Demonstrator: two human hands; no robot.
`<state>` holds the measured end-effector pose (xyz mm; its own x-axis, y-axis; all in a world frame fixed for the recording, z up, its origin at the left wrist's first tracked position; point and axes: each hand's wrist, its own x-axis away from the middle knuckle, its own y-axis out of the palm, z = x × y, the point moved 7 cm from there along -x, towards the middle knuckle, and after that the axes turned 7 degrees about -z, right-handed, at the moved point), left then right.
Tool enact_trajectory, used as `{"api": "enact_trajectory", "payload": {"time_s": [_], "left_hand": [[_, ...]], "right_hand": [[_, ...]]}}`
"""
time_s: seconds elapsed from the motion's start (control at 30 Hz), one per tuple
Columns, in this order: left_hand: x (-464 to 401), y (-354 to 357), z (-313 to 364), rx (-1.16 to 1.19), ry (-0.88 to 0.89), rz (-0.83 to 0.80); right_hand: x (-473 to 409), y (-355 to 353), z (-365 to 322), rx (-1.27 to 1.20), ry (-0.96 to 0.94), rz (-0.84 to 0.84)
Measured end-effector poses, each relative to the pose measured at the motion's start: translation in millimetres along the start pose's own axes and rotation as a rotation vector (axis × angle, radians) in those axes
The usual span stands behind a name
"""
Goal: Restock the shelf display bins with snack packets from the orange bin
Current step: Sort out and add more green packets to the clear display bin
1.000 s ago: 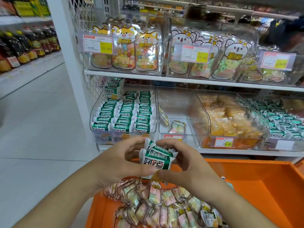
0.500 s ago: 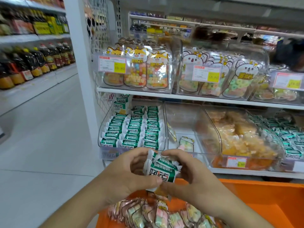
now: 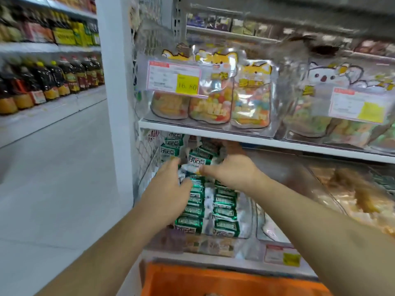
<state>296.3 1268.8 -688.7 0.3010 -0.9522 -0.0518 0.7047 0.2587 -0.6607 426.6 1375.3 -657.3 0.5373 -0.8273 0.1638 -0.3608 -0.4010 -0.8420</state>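
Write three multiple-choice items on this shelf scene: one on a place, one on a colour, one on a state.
1. Where are the hands?
A. in the orange bin
B. over the green packets in the left display bin
C. on the top shelf

2. What colour is the price patch on the left tag?
A. yellow
B. blue
C. black

3. What is between the hands?
A. nothing
B. a bottle
C. green-and-white packets

Answers:
1 B, the left hand and right hand reach over the green packets, above the orange bin.
2 A, the tag has a yellow patch.
3 C, held packets sit between the fingertips.
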Motion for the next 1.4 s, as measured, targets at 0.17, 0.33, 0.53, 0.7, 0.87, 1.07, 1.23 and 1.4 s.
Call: {"api": "enact_trajectory", "payload": {"time_s": [0.17,0.33,0.53,0.7,0.87,1.07,1.23,1.4], "left_hand": [[-31.4,8.8,-28.1,-0.021,-0.027,0.023],[-42.1,7.1,-29.4,-0.084,0.076,0.097],[-46.2,16.0,-25.2,-0.177,0.091,0.071],[-47.6,13.3,-26.3,-0.165,0.104,0.077],[-41.6,9.6,-21.7,-0.143,0.147,0.087],[-15.5,8.8,-4.2,-0.129,0.194,0.031],[28.2,17.7,34.8,-0.088,0.244,0.013],[96.5,55.2,79.8,-0.009,0.32,-0.039]], "right_hand": [[-62.6,-0.1,1.1,0.069,-0.039,0.063],[-79.6,4.6,1.1,0.014,-0.183,0.055],[-84.7,13.0,5.2,0.306,-0.132,0.076],[-96.3,18.8,18.1,0.382,-0.12,0.08],[-92.4,13.5,17.8,0.362,-0.12,0.109],[-45.7,2.0,16.9,0.278,-0.159,0.13],[50.0,-0.8,30.7,0.155,-0.257,0.195],[173.0,2.9,63.1,0.015,-0.337,0.247]]}}
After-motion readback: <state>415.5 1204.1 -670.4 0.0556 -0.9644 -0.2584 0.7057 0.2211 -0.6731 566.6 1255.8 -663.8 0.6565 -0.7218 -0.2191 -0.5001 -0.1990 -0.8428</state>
